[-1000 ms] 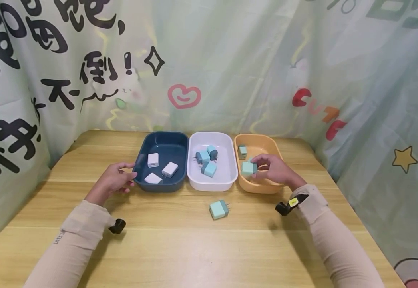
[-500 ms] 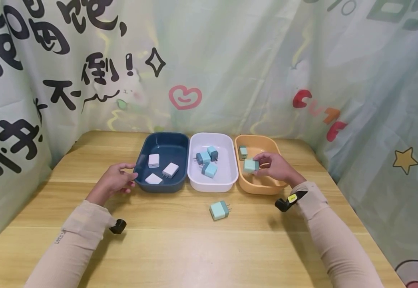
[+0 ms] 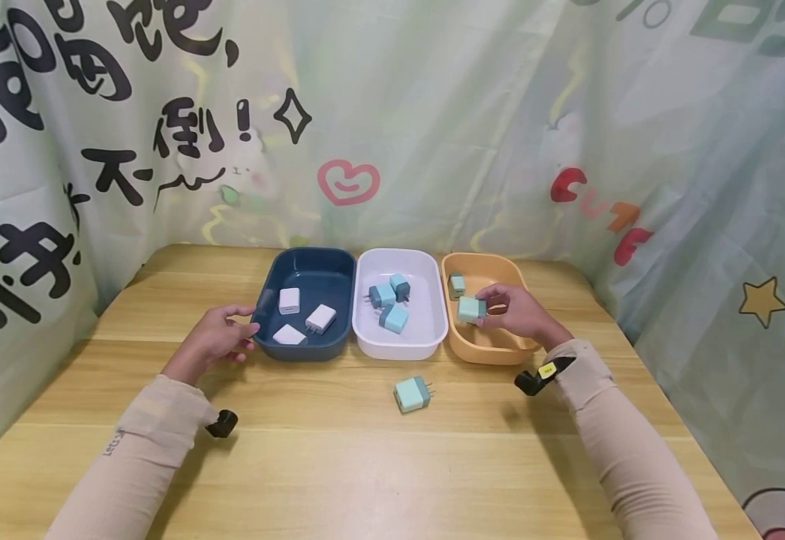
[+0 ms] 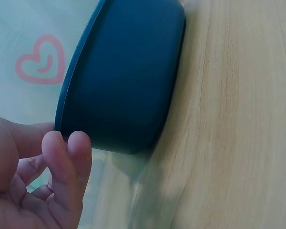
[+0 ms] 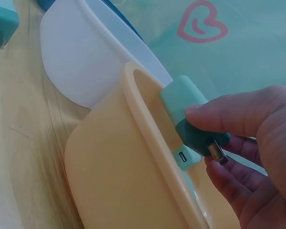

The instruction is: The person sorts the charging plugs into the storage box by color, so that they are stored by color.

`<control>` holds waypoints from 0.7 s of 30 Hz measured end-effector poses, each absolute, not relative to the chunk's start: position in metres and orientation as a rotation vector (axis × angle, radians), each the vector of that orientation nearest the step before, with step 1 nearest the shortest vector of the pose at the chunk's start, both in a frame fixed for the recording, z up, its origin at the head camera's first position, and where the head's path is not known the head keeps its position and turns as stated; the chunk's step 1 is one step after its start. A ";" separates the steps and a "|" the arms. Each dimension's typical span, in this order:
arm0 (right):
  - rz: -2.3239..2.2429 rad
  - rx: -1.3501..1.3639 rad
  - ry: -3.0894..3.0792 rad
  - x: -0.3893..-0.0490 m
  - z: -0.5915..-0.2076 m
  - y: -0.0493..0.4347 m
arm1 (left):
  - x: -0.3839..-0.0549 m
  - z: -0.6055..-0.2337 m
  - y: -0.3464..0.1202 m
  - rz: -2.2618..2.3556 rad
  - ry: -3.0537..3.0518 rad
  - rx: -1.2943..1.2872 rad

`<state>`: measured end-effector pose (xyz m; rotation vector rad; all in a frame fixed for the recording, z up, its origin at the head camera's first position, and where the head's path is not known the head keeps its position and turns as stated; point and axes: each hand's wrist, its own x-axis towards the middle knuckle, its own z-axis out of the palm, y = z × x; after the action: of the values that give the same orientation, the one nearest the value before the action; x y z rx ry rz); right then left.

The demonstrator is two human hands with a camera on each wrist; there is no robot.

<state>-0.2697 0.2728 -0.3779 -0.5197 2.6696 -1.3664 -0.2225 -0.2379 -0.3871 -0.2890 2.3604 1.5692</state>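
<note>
My right hand [image 3: 517,311] pinches a mint-green charger plug [image 3: 471,310] between thumb and fingers, over the orange bin [image 3: 494,354]. Up close in the right wrist view, the held charger plug [image 5: 183,98] has a darker teal end with a metal prong, and it overlaps the bin's rim. A second green charger plug [image 3: 456,285] lies in the back left of that bin. At the other side, my left hand [image 3: 213,337] grips the rim of the dark blue bin [image 3: 305,350] at its left edge. Its fingertips [image 4: 78,143] lie against the rim in the left wrist view.
Between the two bins stands a white bin [image 3: 399,349] with several blue charger plugs [image 3: 393,318]. Inside the dark blue bin are 3 white charger plugs [image 3: 320,319]. Another mint-green charger plug [image 3: 412,394] lies on the wooden table [image 3: 338,465]. A printed curtain [image 3: 446,135] hangs behind.
My right hand has lifted the green charger plug slightly within the orange bin, and its tilt has changed a little. The left hand stays at the dark blue bin's rim.
</note>
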 end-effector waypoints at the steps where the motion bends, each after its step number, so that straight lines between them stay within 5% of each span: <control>1: -1.371 -0.513 2.669 -0.270 -0.378 0.273 | -0.223 -0.387 -0.238 1.569 2.361 -0.289; 21: -1.410 -0.610 2.642 -0.249 -0.383 0.274 | -0.221 -0.385 -0.237 1.578 2.360 -0.271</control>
<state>-0.2494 0.2741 -0.3826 -0.6098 2.6422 -1.4104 -0.2210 -0.2374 -0.3852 -0.2712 2.3596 1.5776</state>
